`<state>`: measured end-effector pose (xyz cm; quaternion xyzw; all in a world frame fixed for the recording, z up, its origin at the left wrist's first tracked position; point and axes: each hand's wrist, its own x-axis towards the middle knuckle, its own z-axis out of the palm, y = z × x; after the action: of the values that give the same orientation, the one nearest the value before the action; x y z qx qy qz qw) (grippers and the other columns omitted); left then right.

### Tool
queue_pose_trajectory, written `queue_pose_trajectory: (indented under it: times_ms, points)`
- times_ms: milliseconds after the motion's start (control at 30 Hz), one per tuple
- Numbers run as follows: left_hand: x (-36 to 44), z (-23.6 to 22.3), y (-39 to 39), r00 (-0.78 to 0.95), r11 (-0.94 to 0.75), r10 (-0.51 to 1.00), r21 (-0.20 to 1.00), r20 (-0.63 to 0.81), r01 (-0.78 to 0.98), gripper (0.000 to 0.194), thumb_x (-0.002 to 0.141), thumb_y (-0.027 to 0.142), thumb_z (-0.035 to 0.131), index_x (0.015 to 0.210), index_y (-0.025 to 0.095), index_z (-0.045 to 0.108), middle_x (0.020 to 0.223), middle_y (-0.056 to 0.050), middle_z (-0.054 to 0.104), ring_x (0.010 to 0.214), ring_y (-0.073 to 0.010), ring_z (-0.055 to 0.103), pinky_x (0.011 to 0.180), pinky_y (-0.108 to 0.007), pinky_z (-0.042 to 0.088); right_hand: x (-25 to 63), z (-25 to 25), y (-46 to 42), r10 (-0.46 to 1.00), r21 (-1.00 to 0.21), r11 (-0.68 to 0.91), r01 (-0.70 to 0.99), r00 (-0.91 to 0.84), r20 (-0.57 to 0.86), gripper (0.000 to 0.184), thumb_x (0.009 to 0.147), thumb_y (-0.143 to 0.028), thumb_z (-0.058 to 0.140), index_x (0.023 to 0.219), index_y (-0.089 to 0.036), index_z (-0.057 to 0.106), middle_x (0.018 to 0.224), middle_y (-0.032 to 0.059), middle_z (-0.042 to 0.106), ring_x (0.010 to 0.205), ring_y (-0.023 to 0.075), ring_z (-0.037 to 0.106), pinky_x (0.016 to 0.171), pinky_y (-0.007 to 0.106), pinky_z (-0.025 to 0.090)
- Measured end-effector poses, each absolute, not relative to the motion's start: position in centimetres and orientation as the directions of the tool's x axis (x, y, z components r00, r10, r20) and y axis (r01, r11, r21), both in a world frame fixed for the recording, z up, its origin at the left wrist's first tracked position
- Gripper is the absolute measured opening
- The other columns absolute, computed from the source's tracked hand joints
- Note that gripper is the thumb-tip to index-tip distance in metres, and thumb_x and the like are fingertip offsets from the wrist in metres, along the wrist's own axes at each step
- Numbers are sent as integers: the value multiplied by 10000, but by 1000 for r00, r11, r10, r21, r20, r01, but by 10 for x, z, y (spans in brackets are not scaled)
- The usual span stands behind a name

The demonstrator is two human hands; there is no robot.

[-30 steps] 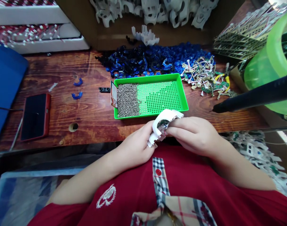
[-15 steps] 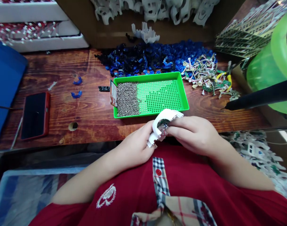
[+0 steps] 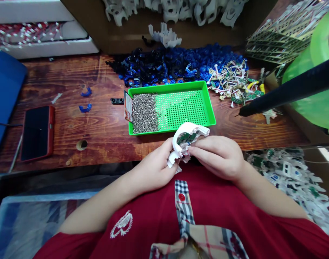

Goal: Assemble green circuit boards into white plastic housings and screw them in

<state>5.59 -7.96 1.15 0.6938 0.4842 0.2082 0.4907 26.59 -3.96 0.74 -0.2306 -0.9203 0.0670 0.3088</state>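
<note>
Just below the green tray (image 3: 211,108), left hand (image 3: 156,167) grips the white housing (image 3: 184,138) firmly while right hand (image 3: 221,156) pinches its inner board (press gently, squarely).

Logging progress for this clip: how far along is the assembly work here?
Looks done: assembled white pieces with green boards lie heaped at the person's right. In hand: left hand and right hand hold one white housing with a green board inside. Left: screws in the green tray, loose boards and blue parts remain.
</note>
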Motion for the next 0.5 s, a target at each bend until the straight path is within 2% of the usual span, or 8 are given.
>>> queue_pose_trajectory:
  times_ms: [133,267,367,500]
  points:
    - [56,13,-80,446,-43,874,885,-192,464,567,811,76,488,1341,203,335,1060,-30,618,1012,-191,581,825,-262,471,269,1,-37,316,-153,947,283,-726,610,230,818,-106,573,1040,-91,631,961,99,671,875,208,636,756,322,544]
    - [57,14,-82,444,-63,880,887,-167,458,538,809,72,498,1314,199,365,1119,-38,602,981,-168,586,827,-241,469,269,-5,-37,272,-110,956,273,-679,682,212,795,-98,590,999,-88,644,918,95,669,882,194,633,788,315,554]
    - [57,13,-82,449,-95,884,886,-135,454,527,804,63,504,1296,204,378,1119,-33,602,947,-152,588,822,-231,469,269,-9,-40,328,-147,936,321,-641,694,222,791,-122,608,1011,-124,638,916,72,667,887,167,624,782,295,545]
    - [58,11,-83,454,-134,887,892,-86,432,487,823,92,507,1281,195,377,1094,-39,597,943,-154,585,831,-240,473,266,-12,-45,433,-273,897,347,-570,698,266,754,-115,650,1018,-143,633,935,68,661,850,163,613,724,302,507]
